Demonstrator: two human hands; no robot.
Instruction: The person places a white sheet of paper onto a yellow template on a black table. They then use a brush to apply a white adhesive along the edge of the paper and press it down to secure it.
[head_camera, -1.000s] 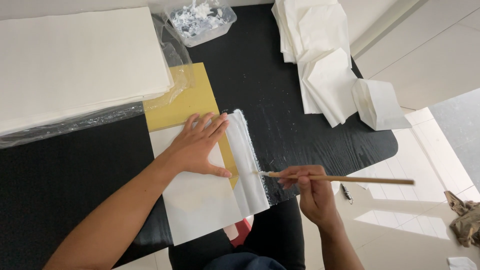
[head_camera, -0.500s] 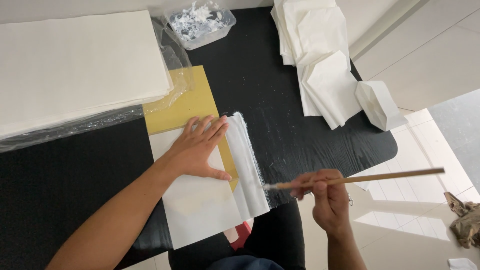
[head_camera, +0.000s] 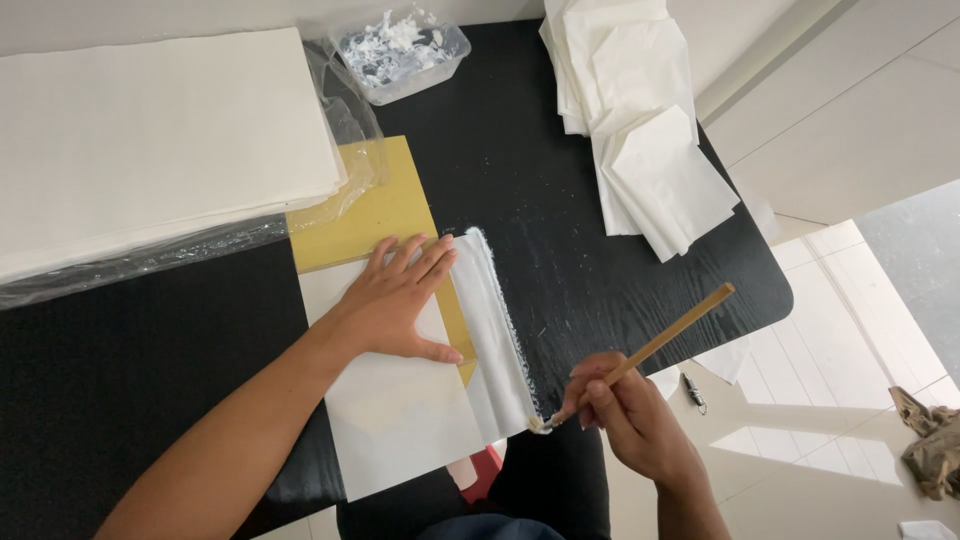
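Pressing white paper (head_camera: 400, 420) flat, left hand (head_camera: 395, 300) open; right hand (head_camera: 625, 415) grips brush (head_camera: 650, 350).

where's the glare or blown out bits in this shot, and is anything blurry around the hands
Head view: the floor at lower right is washed out by bright daylight, the white paper stack nearly loses its detail, and the plastic wrap glints. The black table stays dark with visible grain. The left hand, right hand and brush look sharp, with no clear blur.
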